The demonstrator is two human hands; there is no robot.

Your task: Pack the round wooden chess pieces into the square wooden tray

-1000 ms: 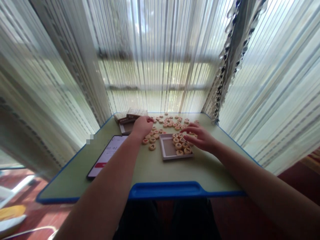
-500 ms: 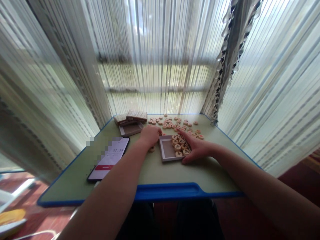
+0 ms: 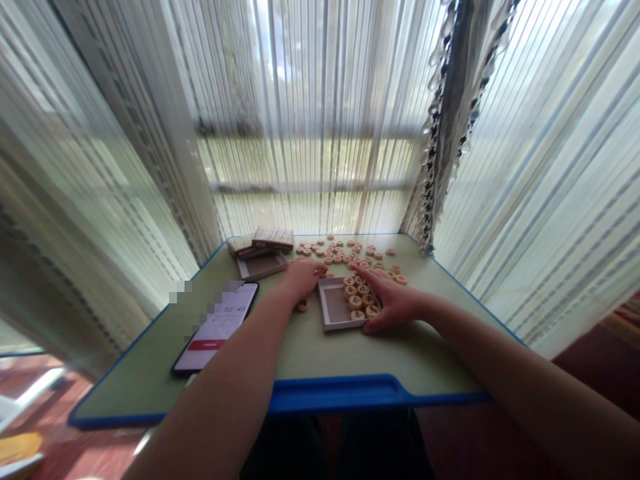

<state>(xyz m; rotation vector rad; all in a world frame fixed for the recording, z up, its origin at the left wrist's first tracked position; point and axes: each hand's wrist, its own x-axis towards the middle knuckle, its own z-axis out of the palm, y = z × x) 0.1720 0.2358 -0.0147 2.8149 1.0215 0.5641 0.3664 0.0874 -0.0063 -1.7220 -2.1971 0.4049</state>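
The left hand [image 3: 303, 279] lies palm down on the bench [image 3: 295, 353], its fingers loosely curled and pointing toward the middle; whether they pinch anything cannot be told from this view. One round wooden game piece [image 3: 303, 306] sits just beside the heel of that hand. The right hand [image 3: 394, 301] is open and spread, with its thumb near the front corner of a shallow, pale tray [image 3: 331, 307] and its fingers reaching over the tray's right side. The tray lies between the hands, near the middle of the bench. A small group of round pieces [image 3: 356, 297] with dark markings sits flat in one layer in its right half, while its left half shows bare floor. Many more loose pieces [image 3: 345, 253] are scattered across the far part of the bench, just beyond the tray. To the far left are a stack of flat boxes [image 3: 273, 238] and an open box [image 3: 262, 265]. Nearer, a phone [image 3: 215, 327] shows a timer reading about 02:40. The spread hand seems a good way to steady the tray, because its low walls would offer little protection if the closely packed pieces were knocked.
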